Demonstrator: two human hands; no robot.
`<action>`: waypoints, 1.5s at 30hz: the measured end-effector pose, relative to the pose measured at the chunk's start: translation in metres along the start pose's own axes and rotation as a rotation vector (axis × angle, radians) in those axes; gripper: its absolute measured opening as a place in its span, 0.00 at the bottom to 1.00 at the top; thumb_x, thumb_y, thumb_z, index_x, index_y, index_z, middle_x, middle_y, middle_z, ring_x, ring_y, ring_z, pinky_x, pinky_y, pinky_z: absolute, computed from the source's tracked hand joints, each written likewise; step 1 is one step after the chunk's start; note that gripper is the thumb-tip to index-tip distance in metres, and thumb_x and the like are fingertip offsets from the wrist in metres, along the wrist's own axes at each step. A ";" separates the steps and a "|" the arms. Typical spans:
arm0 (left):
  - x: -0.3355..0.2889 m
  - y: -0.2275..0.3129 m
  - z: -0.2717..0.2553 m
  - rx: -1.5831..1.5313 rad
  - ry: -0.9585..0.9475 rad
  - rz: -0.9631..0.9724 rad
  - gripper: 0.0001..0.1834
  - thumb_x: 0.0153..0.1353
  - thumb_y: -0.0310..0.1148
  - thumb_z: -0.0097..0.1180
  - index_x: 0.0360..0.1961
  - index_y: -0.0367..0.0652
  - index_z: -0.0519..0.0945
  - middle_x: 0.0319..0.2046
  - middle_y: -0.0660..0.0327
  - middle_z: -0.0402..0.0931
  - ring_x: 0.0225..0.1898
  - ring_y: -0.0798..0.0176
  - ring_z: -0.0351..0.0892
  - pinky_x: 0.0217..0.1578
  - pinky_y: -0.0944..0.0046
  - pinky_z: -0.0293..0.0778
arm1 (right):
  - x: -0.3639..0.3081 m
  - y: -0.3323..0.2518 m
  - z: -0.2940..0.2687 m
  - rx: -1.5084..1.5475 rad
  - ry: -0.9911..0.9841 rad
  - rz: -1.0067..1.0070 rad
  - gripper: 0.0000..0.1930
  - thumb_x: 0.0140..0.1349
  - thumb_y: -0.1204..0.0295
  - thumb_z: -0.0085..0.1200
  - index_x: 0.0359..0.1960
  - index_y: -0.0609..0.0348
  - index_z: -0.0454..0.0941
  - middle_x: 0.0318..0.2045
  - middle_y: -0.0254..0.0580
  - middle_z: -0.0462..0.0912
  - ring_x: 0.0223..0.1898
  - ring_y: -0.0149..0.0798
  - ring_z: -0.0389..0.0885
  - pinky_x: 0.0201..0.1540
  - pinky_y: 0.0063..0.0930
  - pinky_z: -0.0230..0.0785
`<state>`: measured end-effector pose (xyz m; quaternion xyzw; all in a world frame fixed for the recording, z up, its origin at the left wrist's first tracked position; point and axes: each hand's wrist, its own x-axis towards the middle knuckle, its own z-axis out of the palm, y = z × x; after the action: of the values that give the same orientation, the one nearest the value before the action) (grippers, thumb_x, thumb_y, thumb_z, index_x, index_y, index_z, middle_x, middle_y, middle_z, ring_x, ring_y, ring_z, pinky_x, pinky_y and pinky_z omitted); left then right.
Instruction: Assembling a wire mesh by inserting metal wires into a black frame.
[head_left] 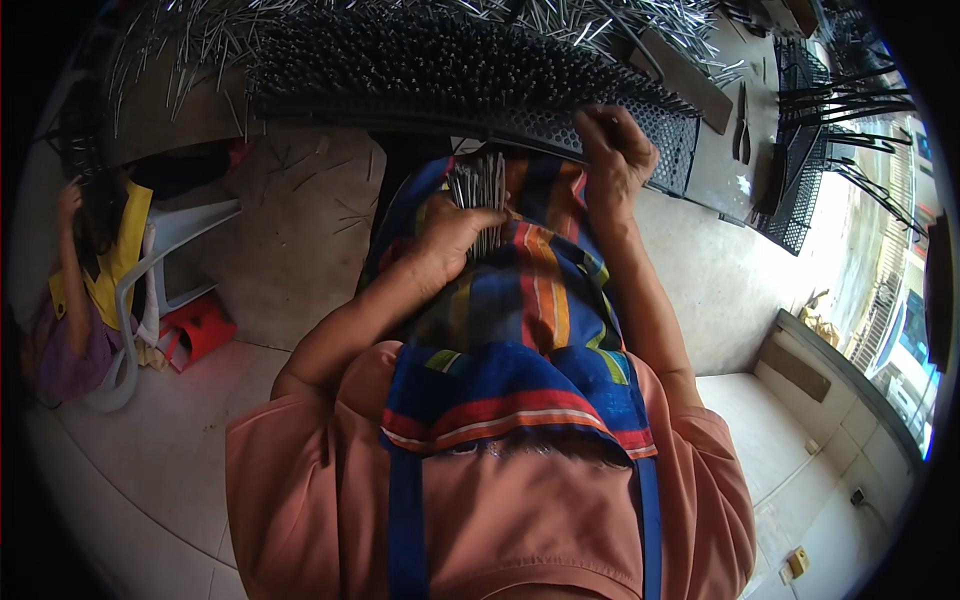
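Head view: the left hand (452, 235) is holding a bundle of thin metal rods (479, 188) over a striped apron (535, 290).
Its grip is wrapping around the bundle. The right hand (616, 165) is hovering by a black perforated tray (674, 152) bristling with upright pins (440, 70); its grip is looking narrow, but whether it is pinching anything I cannot tell. Loose rods (195, 50) are lying on the counter (180, 115).

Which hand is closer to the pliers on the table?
Right. The right hand is left of the pliers, by the holed black board. The left hand is farther left, over the lap, holding thin metal rods.
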<state>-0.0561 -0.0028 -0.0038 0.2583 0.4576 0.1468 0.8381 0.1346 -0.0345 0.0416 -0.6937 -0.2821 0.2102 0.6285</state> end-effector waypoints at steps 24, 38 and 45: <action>0.004 0.010 0.016 -0.086 -0.083 0.072 0.21 0.47 0.10 0.54 0.44 0.33 0.79 0.37 0.55 0.82 0.33 0.58 0.84 0.34 0.62 0.82 | 0.015 0.007 0.020 -0.337 -0.021 -0.366 0.06 0.49 0.82 0.64 0.29 0.64 0.82 0.23 0.35 0.79 0.24 0.23 0.74 0.27 0.18 0.64; 0.015 0.013 0.013 -0.182 -0.089 -0.019 0.19 0.49 0.12 0.55 0.45 0.31 0.78 0.37 0.52 0.82 0.32 0.57 0.84 0.34 0.60 0.83 | 0.027 0.006 0.016 -0.625 -0.126 -0.465 0.05 0.53 0.76 0.63 0.33 0.57 0.84 0.25 0.41 0.80 0.24 0.39 0.80 0.27 0.26 0.69; 0.018 0.011 0.014 -0.147 -0.131 -0.037 0.21 0.50 0.12 0.54 0.47 0.33 0.77 0.36 0.53 0.82 0.33 0.56 0.84 0.35 0.59 0.83 | 0.019 0.007 0.013 -0.808 -0.254 -0.575 0.10 0.58 0.75 0.58 0.41 0.52 0.84 0.26 0.39 0.80 0.26 0.46 0.80 0.27 0.32 0.72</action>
<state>-0.0351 0.0105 -0.0036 0.1966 0.3944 0.1471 0.8855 0.1418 -0.0126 0.0343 -0.7446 -0.5945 -0.0146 0.3032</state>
